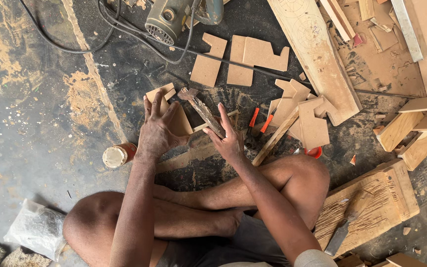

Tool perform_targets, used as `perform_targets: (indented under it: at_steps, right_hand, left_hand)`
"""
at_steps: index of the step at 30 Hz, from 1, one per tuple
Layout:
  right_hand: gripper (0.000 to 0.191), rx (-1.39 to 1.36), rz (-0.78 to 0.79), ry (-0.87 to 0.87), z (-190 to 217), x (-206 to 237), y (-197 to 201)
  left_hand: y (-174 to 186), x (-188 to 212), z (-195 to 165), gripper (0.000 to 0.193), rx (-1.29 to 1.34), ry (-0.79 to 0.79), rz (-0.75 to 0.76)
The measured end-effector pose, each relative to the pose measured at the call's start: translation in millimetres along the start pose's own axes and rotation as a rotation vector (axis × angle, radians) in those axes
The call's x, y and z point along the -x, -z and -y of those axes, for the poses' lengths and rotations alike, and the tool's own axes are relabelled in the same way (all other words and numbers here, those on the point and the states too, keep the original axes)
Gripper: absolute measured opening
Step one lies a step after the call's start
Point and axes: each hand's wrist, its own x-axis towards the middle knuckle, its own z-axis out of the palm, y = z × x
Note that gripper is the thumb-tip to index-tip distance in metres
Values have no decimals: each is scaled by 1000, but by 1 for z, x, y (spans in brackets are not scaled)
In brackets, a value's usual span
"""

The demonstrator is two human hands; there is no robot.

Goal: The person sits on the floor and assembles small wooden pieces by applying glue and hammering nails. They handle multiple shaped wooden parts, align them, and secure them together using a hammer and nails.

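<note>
I sit cross-legged on a dusty workshop floor. My left hand (158, 129) lies flat, fingers spread, pressing on a tan fibreboard piece (180, 123) on the floor. My right hand (229, 139) grips the wooden handle of a worn hammer (202, 110), whose rusty head points up and left, just above the board near my left fingers. A thin wooden strip (275, 136) lies slanted beside my right hand.
Several cut fibreboard shapes (253, 57) lie ahead, with an electric motor tool (170, 20) and its black cable. A long plank (317, 54) and wooden blocks (411, 131) are to the right. A scored wooden block with a chisel (344, 225) sits by my right knee. A small can (118, 155) and plastic bag (38, 228) lie on the left.
</note>
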Motion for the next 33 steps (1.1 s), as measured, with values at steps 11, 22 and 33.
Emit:
perform_targets:
  at_steps: [11,22,33]
  right_hand:
    - [84,1,45,-124,11,-3,5]
    - [82,-61,-49,26,22,-9,6]
    - [82,-70,12,-57,19,-7,0]
  left_hand:
    - [10,12,5,135,-33,-131,-167]
    - [99,62,101,30,81,459,-337]
    - [65,173,251,24,45,761,-272]
